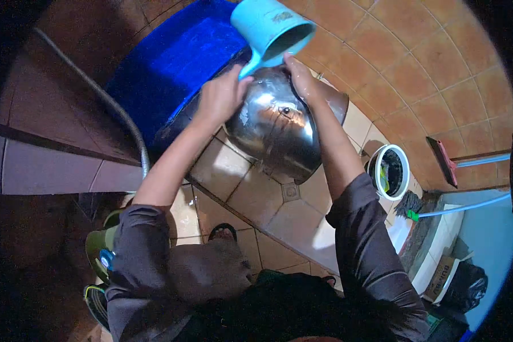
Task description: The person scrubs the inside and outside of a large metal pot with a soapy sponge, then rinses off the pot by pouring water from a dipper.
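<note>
My left hand (221, 97) is closed around the handle of a light blue water dipper (266, 24). The dipper is tipped, its dark mouth facing down toward a large, shiny, rounded metal pot (276, 128). This pot leans on its side over the tiles and looks wet, with a small round knob or fitting on its surface. At the pot's far right edge, my right hand (302, 80) grips it, water drops on the skin. The right fingertips are close to the dipper's rim and partly hidden behind the pot.
A blue water tub (154, 68) stands at the far left, with a grey hose (105, 94) beside it. On the right are a white bucket (403, 171), a mop head (410, 204), a red squeegee (443, 162) and a cardboard box (440, 279). A floor drain (290, 192) lies below the pot.
</note>
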Demonstrator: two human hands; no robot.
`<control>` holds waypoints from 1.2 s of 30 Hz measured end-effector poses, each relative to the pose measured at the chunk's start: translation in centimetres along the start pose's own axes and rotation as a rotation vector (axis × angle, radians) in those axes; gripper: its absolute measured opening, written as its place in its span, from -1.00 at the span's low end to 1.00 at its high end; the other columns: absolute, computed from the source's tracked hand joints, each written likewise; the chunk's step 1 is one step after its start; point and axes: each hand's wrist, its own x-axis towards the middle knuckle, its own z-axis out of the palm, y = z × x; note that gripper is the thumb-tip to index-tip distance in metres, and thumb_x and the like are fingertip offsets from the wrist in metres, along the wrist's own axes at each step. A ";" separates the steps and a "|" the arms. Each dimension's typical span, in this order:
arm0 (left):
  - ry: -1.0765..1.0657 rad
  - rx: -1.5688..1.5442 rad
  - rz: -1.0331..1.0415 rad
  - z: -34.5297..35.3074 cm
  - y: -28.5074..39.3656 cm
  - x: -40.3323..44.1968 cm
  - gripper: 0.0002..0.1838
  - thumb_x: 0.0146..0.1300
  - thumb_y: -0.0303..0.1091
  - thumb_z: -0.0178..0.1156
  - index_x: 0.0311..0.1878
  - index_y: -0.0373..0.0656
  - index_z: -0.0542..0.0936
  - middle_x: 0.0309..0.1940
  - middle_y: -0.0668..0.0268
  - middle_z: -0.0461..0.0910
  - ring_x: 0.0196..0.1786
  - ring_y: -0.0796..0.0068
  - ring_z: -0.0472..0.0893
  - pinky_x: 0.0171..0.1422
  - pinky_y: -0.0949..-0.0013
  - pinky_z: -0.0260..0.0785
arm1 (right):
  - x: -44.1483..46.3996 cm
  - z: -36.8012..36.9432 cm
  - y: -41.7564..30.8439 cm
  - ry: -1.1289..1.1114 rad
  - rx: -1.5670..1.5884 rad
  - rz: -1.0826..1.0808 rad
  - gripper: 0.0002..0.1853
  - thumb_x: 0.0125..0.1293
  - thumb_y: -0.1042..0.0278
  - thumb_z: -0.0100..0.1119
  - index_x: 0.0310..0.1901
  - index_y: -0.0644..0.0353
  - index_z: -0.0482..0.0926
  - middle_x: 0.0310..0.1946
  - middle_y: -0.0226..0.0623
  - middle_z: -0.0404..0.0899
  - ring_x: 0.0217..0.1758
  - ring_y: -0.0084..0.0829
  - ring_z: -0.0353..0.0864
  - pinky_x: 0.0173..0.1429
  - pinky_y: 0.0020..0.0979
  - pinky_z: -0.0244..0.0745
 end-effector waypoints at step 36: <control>0.153 -0.537 -0.340 12.7 -6.9 -5.2 -0.55 0.36 0.00 0.06 0.18 -0.06 0.52 0.05 0.11 0.50 0.14 0.13 0.46 0.26 0.16 0.25 | -1.4 -3.5 1.6 0.175 0.847 0.233 -0.62 0.26 0.19 -0.09 -0.14 0.41 0.45 -0.36 0.01 0.64 -0.21 -0.09 0.71 0.00 -0.28 0.52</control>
